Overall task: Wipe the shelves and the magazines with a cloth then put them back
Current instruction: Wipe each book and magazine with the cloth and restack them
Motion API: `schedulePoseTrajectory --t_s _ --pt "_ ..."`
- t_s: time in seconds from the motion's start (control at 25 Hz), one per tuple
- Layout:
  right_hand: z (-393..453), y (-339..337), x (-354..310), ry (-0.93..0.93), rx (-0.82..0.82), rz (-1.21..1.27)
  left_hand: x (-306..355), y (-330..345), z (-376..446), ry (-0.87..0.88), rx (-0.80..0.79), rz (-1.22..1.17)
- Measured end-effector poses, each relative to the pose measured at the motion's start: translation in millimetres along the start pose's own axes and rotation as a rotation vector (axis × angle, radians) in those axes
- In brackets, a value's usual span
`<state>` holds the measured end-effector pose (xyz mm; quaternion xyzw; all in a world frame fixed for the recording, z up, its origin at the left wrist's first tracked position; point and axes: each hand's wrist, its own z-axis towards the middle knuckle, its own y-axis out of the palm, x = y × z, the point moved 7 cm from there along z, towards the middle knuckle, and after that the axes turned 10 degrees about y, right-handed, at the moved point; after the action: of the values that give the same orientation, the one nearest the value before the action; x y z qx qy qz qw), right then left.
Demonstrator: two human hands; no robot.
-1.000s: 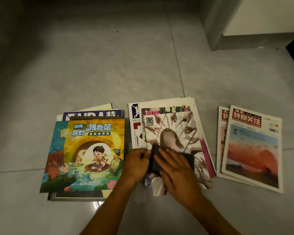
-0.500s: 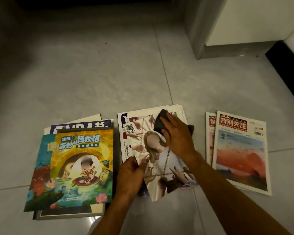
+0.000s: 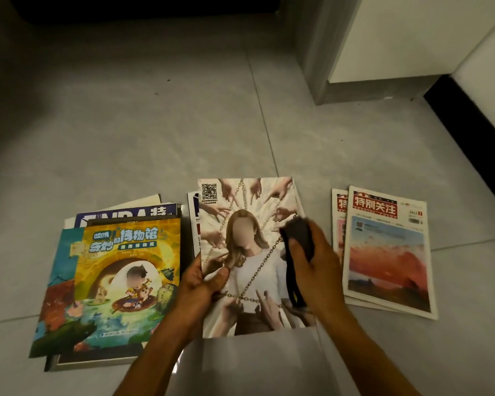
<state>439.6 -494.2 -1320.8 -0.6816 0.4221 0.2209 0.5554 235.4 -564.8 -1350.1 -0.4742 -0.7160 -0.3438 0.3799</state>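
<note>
A magazine with a chained woman on its cover (image 3: 249,224) is tilted up off the floor in the middle. My left hand (image 3: 203,284) pinches its left edge, thumb on the cover. My right hand (image 3: 312,267) grips a dark cloth (image 3: 297,238) against the cover's right side, and a strip of the cloth hangs down. Another magazine (image 3: 193,218) shows just behind the lifted one on the left.
A pile topped by a yellow children's book (image 3: 126,281) lies on the floor at the left. Two red-titled magazines (image 3: 389,252) lie at the right. A white cabinet base (image 3: 383,52) and a dark skirting stand at the back right on the grey tiled floor (image 3: 155,124).
The magazine has been lifted off its pile and straightened toward me. My right hand with the cloth has moved from the cover's top down to its right side.
</note>
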Motion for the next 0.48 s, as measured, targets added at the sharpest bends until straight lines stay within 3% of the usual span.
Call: schedulePoseTrajectory --t_s 0.08,0.16,0.28,0.36,0.48 --pt "45 -8 -35 -0.002 -0.013 -0.008 5 2 -7 0.006 -0.037 0.033" --pt "75 -10 -53 0.058 -0.111 0.067 15 6 -9 0.07 0.038 0.022" --pt "46 -4 -59 0.03 -0.203 0.03 35 3 -7 0.173 0.24 -0.176" --pt "14 -9 -48 -0.024 -0.131 0.031 43 -2 -4 0.195 0.347 -0.298" --pt "-20 -15 -26 0.192 -0.049 0.481 41 10 -9 0.199 0.458 -0.46"
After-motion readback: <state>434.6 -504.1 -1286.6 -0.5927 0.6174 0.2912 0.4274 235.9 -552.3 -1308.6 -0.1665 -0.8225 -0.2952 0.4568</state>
